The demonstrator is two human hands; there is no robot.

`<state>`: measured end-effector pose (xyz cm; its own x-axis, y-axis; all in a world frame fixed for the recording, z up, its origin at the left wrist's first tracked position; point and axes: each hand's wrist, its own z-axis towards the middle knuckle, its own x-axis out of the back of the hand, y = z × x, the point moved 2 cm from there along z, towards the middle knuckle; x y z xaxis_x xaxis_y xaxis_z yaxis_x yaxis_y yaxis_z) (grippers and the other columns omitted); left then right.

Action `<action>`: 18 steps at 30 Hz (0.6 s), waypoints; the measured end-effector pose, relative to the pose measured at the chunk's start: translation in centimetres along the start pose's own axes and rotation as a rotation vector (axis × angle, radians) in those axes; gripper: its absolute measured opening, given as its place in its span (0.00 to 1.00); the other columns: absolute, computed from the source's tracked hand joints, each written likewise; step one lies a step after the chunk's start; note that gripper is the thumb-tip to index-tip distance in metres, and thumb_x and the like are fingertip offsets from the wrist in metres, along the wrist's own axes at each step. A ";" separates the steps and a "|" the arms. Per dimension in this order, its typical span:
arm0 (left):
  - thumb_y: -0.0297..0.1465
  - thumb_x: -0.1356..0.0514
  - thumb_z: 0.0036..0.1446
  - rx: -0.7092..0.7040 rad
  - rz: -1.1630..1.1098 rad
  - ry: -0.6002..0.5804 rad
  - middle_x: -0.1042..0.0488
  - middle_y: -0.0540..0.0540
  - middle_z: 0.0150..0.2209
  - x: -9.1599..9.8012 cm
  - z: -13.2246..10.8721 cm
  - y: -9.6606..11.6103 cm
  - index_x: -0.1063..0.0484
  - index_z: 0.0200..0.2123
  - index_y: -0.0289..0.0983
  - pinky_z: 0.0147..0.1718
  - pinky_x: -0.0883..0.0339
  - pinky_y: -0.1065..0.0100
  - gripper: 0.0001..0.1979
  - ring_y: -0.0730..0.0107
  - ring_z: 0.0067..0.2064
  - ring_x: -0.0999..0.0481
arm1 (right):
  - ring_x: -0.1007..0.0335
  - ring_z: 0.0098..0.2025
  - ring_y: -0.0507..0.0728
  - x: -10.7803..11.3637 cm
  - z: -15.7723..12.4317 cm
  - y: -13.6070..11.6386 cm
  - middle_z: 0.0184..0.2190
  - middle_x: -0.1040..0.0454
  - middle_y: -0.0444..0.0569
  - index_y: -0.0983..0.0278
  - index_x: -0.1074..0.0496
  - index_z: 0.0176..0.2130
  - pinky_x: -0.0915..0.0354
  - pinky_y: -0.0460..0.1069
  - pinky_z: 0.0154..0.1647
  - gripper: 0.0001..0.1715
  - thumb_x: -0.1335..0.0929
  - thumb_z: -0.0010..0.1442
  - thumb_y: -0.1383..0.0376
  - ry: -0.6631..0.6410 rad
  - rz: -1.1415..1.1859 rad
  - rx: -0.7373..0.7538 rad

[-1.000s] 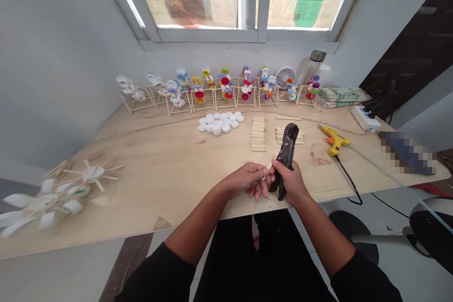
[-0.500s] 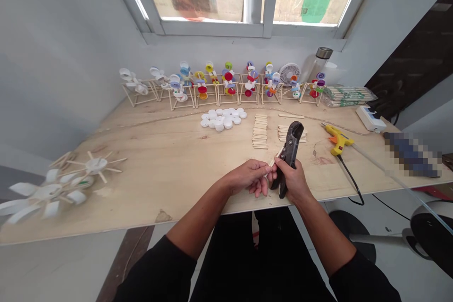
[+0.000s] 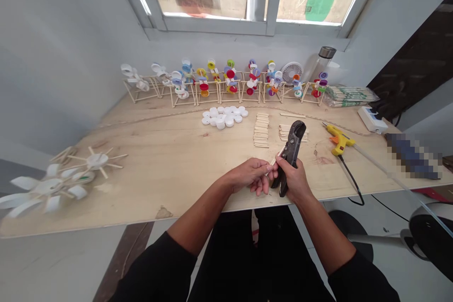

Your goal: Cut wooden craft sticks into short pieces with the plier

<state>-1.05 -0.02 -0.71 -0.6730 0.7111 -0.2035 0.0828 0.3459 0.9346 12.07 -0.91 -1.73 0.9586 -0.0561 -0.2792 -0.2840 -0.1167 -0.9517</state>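
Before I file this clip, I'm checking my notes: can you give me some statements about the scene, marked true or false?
1. The right grip holds a black hand tool. True.
2. The left grip holds nothing. False: it pinches a wooden stick.
3. The yellow glue gun lies to the right of the black hand tool. True.
4. The white caps lie to the right of the yellow glue gun. False: they lie to its left.
5. A small white fan stands near the clear bottle. True.
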 end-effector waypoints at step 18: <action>0.45 0.51 0.57 -0.004 0.015 0.003 0.28 0.49 0.19 0.0 -0.1 0.0 0.35 0.29 0.34 0.14 0.51 0.77 0.20 0.80 0.16 0.34 | 0.39 0.14 0.49 0.2 0.0 0.2 0.13 0.35 0.40 0.65 0.34 0.21 0.38 0.43 0.15 0.14 0.30 0.49 0.59 0.017 -0.010 0.005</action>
<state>-1.11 -0.04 -0.68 -0.6736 0.7147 -0.1883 0.0905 0.3326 0.9387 12.16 -0.91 -1.99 0.9608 -0.0715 -0.2679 -0.2746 -0.1120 -0.9550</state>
